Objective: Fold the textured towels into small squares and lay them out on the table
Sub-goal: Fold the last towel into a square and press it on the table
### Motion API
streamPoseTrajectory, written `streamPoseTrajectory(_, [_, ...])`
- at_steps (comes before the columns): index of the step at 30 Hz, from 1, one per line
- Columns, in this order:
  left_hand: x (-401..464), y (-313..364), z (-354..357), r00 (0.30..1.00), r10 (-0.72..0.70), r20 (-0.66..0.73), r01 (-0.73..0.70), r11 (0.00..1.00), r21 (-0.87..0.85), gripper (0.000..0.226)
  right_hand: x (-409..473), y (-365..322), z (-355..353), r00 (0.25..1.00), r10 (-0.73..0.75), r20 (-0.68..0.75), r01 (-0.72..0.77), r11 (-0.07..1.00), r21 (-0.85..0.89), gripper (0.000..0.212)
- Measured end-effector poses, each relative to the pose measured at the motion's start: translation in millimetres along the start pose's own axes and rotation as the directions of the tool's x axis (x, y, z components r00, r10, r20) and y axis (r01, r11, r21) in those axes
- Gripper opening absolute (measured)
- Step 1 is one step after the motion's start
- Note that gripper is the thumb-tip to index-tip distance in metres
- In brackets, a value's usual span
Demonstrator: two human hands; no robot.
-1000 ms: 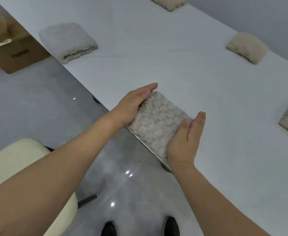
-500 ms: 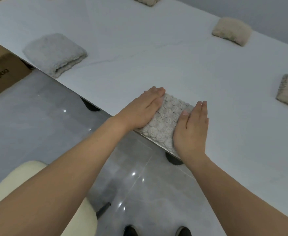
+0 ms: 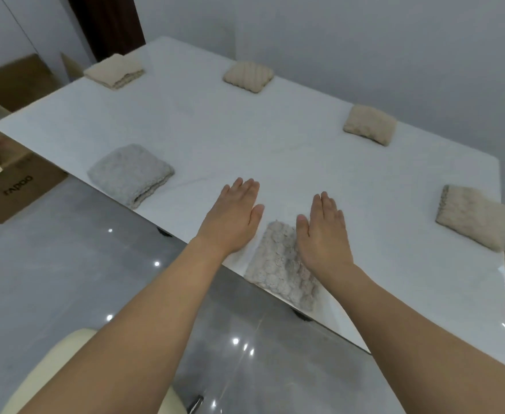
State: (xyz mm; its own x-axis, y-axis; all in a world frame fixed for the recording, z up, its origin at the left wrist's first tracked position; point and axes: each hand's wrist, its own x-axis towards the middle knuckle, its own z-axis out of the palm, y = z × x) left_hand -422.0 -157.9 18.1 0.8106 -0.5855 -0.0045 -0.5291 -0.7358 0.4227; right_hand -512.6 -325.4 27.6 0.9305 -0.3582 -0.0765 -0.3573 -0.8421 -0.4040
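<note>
— Counting what is laid out: how many folded towels are recorded on the table (image 3: 245, 138)?

— Six are listed. Item one, a grey towel (image 3: 130, 174), is placed near the left edge. Item two, a beige towel (image 3: 114, 70), is set at the far left corner. Item three, a ribbed beige towel (image 3: 248, 76), is set along the far side, and item four, a beige towel (image 3: 370, 124), further right on that side. Item five, a beige towel (image 3: 472, 216), is placed by the right edge. Item six, a bobbled grey towel (image 3: 281, 264), is lying at the near edge, between the two wrists (part of it is hidden under the right one).

— How are the hands entered?

— The left hand (image 3: 233, 219) is spread flat, fingers straight and together, with nothing held; the right hand (image 3: 324, 231) is likewise flat and empty. Whether the table is touched by the palms cannot be told.

— And progress?

— All six are seen folded to small squares and kept well apart. No unfolded towel is seen, so the work is judged finished or nearly so. A slight squaring of item six to the table edge may be all that is left.
</note>
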Motion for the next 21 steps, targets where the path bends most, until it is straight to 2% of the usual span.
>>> streamPoseTrajectory(5, [7.1, 5.2, -68.2, 0.993, -0.055, -0.100, 0.064, 0.995, 0.082, 0.057, 21.1, -47.5, -48.6, 0.969, -0.238, 0.070, 0.237, 0.971, 0.026, 0.056])
streamPoseTrajectory(9, [9.3, 5.3, -111.2, 0.983, -0.118, -0.140, 0.132, 0.986, 0.098, 0.057, 39.9, -67.4, -81.4, 0.934, -0.336, 0.123, 0.335, 0.942, 0.030, 0.055])
streamPoseTrajectory(14, [6.3, -4.9, -147.4, 0.946, -0.227, -0.232, 0.247, 0.967, 0.061, 0.056, 70.2, -83.8, -102.7, 0.915, -0.369, 0.162, 0.358, 0.929, 0.091, 0.056])
streamPoseTrajectory(18, [6.6, -32.2, -155.4, 0.881, -0.335, -0.334, 0.336, 0.940, -0.054, 0.056, 101.8, -109.1, -92.4, 0.891, -0.405, 0.206, 0.355, 0.903, 0.240, 0.055])
streamPoseTrajectory(21, [6.5, -65.0, -149.2, 0.829, -0.419, -0.370, 0.392, 0.908, -0.150, 0.055, 121.1, -133.7, -67.5, 0.879, -0.400, 0.260, 0.284, 0.876, 0.389, 0.054])
